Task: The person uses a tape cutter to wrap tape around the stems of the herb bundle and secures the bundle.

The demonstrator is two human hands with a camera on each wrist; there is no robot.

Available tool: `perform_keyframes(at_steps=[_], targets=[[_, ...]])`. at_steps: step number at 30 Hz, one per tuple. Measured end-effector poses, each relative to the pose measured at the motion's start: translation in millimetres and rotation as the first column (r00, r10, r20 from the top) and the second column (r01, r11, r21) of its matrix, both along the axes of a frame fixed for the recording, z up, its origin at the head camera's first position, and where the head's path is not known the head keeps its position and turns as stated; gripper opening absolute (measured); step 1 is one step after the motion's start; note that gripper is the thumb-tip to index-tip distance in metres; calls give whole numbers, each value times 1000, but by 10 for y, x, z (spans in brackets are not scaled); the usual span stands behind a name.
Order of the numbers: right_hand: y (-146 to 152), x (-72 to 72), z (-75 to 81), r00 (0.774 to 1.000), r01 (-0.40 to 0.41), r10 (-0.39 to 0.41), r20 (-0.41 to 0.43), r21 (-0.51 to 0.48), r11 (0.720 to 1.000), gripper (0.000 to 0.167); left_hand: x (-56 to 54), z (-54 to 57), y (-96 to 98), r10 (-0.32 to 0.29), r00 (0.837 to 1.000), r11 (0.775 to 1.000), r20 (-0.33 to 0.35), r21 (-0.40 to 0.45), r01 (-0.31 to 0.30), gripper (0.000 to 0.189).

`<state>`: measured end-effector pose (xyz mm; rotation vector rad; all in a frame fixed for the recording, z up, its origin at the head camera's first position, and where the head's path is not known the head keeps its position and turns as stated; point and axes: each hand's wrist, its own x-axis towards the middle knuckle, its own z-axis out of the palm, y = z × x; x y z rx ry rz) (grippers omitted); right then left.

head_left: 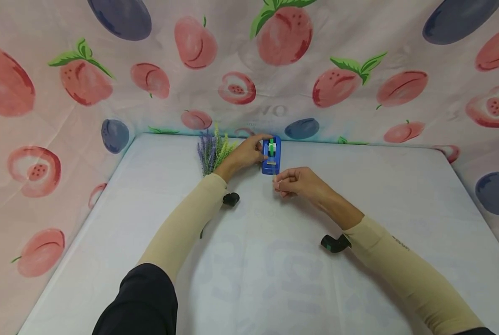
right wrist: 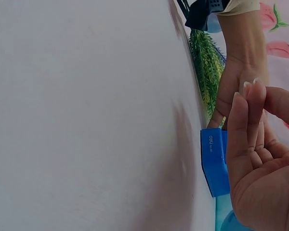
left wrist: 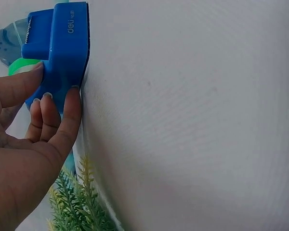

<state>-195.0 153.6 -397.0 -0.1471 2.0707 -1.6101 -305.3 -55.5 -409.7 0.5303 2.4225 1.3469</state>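
At the far side of the table stands a blue tape dispenser [head_left: 271, 156] with a green tape roll [head_left: 272, 146] in it. My left hand [head_left: 247, 154] grips the dispenser from its left side. In the left wrist view the thumb presses near the green core and the fingertips touch the blue body [left wrist: 70, 48] low down. Just in front of the dispenser, my right hand [head_left: 301, 182] has its thumb and fingertips pinched together. A faint strip of clear tape [head_left: 274, 177] shows at those fingertips in the head view; the right wrist view barely reveals it.
Artificial flower sprigs, purple [head_left: 206, 151] and yellow-green [head_left: 224, 146], lie left of the dispenser, partly behind the left forearm. A fruit-printed cloth [head_left: 236, 42] rises behind the white table [head_left: 274, 260]. Black wrist cameras [head_left: 231, 199] hang below both sleeves.
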Motion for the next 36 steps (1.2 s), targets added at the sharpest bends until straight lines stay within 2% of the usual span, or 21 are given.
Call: perform_keyframes(at_steps=[18, 30, 36], targets=[[-42, 118, -71, 999, -34, 34, 16, 6, 999, 26, -15, -5, 2, -3, 1000, 1000, 5, 3, 3, 66], [-53, 211, -98, 995, -98, 98, 1, -17, 995, 19, -20, -14, 8, 16, 1000, 1000, 25, 9, -16, 66], [-54, 254, -95, 995, -102, 102, 8, -14, 995, 20, -22, -23, 0, 6, 1000, 1000, 4, -9, -6, 65]])
